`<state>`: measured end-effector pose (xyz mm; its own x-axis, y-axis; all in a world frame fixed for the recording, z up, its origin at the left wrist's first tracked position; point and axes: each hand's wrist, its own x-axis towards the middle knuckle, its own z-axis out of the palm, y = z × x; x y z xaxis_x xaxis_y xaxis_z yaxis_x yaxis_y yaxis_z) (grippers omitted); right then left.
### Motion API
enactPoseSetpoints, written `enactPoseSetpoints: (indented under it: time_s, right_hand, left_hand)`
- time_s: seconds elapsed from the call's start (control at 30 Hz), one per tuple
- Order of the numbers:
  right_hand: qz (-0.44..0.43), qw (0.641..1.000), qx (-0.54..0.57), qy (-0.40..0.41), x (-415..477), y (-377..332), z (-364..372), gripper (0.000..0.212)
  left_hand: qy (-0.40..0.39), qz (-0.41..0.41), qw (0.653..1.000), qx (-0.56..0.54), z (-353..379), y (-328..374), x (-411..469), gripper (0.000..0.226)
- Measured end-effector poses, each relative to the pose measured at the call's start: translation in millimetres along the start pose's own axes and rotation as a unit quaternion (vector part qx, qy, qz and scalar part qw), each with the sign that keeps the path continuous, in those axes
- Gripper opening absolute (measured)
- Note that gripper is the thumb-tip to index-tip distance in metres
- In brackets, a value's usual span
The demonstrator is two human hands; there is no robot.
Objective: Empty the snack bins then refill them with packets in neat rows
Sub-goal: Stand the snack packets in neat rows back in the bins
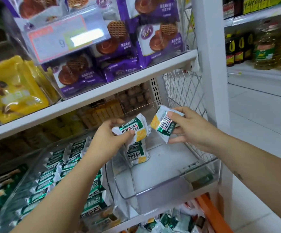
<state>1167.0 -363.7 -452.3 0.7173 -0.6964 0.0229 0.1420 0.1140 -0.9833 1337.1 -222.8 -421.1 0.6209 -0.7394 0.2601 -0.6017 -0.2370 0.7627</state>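
- One green-and-white packet (133, 130) is pinched in the left hand (110, 140), fingers closed over its near edge, above the back of the clear bin (202, 175).
- A second packet (163, 125) is held in the right hand (191, 130), thumb on its face and fingers closed behind it, just beside the first.
- A third packet (137, 153) stands upright at the bin's back; the rest of the floor is bare.
- The neighbouring bin (40, 179) to the left is seen filled with the same packets in rows.
- The packets are judged light, with crinkly, slippery foil wrappers and probably a brittle cracker inside.
- A hold across the flat faces, not the crimped end seals, is advised, with a gentle squeeze.
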Motion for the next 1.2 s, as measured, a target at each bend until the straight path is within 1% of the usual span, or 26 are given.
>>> enactPoseSetpoints:
  time_s: [0.07,0.13,0.17,0.23,0.27,0.3,0.37,0.43,0.5,0.6,0.67,0.73,0.77,0.83,0.9,1.0,1.03,1.07,1.1,1.13,1.2]
  right_hand:
    - [0.008,0.998,0.058,-0.002,0.9,0.4,1.8,0.025]
    - [-0.020,0.998,0.063,0.016,1.5,1.2,4.8,0.016]
    - [-0.048,0.997,0.041,0.035,1.4,1.3,6.2,0.012]
    - [-0.114,0.991,-0.028,0.067,-0.1,0.1,7.0,0.016]
    - [-0.146,0.985,-0.061,0.072,-1.0,-0.4,6.1,0.017]
    - [-0.168,0.979,-0.095,0.062,-2.2,-1.1,4.8,0.019]
    - [-0.188,0.970,-0.153,0.000,-6.4,-3.1,5.2,0.020]
    - [-0.185,0.966,-0.163,-0.074,-10.6,-2.4,10.5,0.020]
    - [-0.182,0.963,-0.172,-0.104,-14.2,-1.9,14.8,0.018]
    - [-0.205,0.947,-0.230,-0.093,-18.0,-5.3,17.4,0.018]
    - [-0.228,0.942,-0.232,-0.077,-17.7,-7.4,17.1,0.019]
    - [-0.245,0.941,-0.221,-0.075,-17.5,-7.6,17.0,0.023]
    - [-0.252,0.940,-0.215,-0.078,-17.9,-7.4,17.5,0.024]
    - [-0.264,0.943,-0.192,-0.067,-18.2,-5.6,17.8,0.022]
    - [-0.271,0.949,-0.160,-0.033,-18.5,-1.7,18.7,0.019]
    - [-0.304,0.937,-0.172,0.016,-16.2,4.6,22.7,0.019]
    - [-0.300,0.937,-0.179,0.017,-15.2,4.5,23.3,0.020]
    - [-0.275,0.944,-0.185,0.002,-14.1,3.1,22.9,0.023]
    - [-0.232,0.954,-0.185,-0.034,-13.4,0.9,21.4,0.028]
    - [-0.185,0.963,-0.174,-0.086,-13.3,-1.3,18.9,0.035]
    - [-0.106,0.969,-0.128,-0.185,-14.4,-3.7,15.1,0.044]
  left_hand:
    - [0.033,-0.020,0.998,-0.045,0.1,1.7,-2.7,0.027]
    - [0.063,-0.014,0.996,-0.063,1.0,0.7,-4.3,0.030]
    - [0.081,-0.006,0.995,-0.056,1.6,-0.2,-4.5,0.034]
    - [0.117,0.019,0.993,-0.021,0.6,0.3,-6.4,0.033]
    - [0.123,0.025,0.992,-0.008,0.3,0.4,-6.8,0.029]
    - [0.116,0.025,0.993,-0.012,0.8,-0.1,-7.1,0.023]
    - [0.064,-0.009,0.995,-0.080,5.1,3.2,-9.1,0.012]
    - [-0.002,-0.050,0.988,-0.147,11.0,8.6,-11.9,0.004]
    - [-0.057,-0.081,0.981,-0.167,15.3,15.2,-15.0,0.005]
    - [-0.115,-0.107,0.973,-0.171,16.7,22.5,-19.7,0.010]
    - [-0.156,-0.115,0.963,-0.187,16.7,25.2,-24.0,0.021]
    - [-0.195,-0.098,0.956,-0.199,17.0,26.0,-29.0,0.034]
    - [-0.206,-0.076,0.956,-0.195,17.5,25.4,-31.4,0.036]
    - [-0.210,-0.029,0.961,-0.179,19.1,22.9,-34.9,0.047]
    - [-0.196,-0.001,0.966,-0.169,20.9,21.0,-36.4,0.060]
    - [-0.168,0.015,0.970,-0.176,22.5,20.0,-38.4,0.065]
    - [-0.160,0.020,0.970,-0.181,22.4,19.3,-38.7,0.069]
    - [-0.151,0.024,0.970,-0.188,21.6,18.7,-38.4,0.071]
    - [-0.139,0.031,0.971,-0.194,19.8,17.3,-37.4,0.072]
    - [-0.129,0.042,0.971,-0.195,16.9,15.3,-35.6,0.071]
    - [-0.122,0.065,0.975,-0.172,10.6,10.3,-32.7,0.068]
